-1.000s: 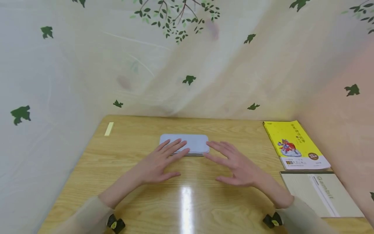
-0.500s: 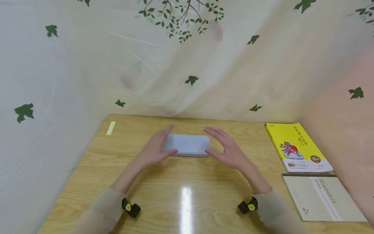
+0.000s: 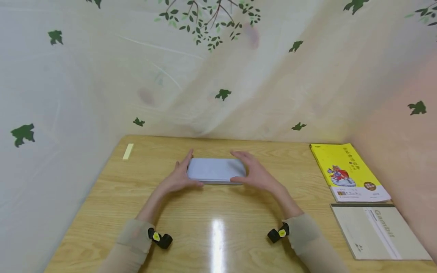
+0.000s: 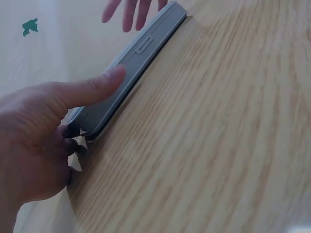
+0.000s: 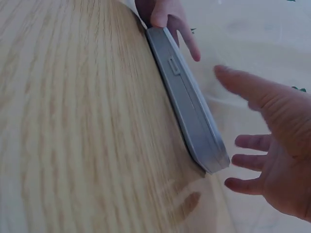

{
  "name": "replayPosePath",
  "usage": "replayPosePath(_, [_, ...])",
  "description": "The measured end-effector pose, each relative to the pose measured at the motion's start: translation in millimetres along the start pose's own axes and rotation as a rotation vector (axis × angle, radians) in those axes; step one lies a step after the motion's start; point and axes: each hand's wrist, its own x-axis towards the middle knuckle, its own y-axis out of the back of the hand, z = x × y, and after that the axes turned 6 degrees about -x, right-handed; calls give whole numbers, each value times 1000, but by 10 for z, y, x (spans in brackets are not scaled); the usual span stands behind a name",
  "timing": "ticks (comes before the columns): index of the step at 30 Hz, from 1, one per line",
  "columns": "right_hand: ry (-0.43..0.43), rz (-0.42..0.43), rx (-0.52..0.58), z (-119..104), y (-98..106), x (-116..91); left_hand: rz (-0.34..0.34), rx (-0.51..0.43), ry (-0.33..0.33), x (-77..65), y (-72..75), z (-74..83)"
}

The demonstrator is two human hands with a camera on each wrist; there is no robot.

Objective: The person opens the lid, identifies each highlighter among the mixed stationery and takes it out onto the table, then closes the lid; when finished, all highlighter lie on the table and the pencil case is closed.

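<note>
A flat light blue-grey case [image 3: 216,169] with rounded corners lies lengthwise on the wooden table. Its front side carries a small latch [image 4: 144,44], visible in both wrist views. My left hand [image 3: 178,178] grips the left end, thumb along the front side and fingertips curled in at the end and low edge; part of those fingers is hidden behind the case. At the opposite end, my right hand [image 3: 257,173] is spread around the corner. In the right wrist view its thumb and fingers stand slightly apart from the case [image 5: 187,104].
To the right lie a yellow book [image 3: 341,163] and, nearer, a grey "Gambit" notepad [image 3: 368,231]. A pale yellow strip [image 3: 128,151] is on the table [image 3: 164,227] at the far left. A leaf-printed curtain [image 3: 191,83] rises behind and at both sides.
Both hands, earlier spread over and beside the case, have come down to its two ends. The left hand has taken hold of its end. The case has hardly moved.
</note>
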Motion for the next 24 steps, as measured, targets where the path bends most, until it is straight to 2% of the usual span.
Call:
replayPosePath(9, [-45,-123,-88,34,-105,-4,-8,5,2,3,21,-38])
replayPosePath(14, [-40,-112,-124,29,-139,-29,13,-1,-11,2,8,-40])
replayPosePath(21, [-24,-112,-183,37,-194,-40,12,55,-46,-13,-2,-80])
replayPosePath(24, [-18,-108,-201,46,-204,-48,9,63,-38,-12,1,-79])
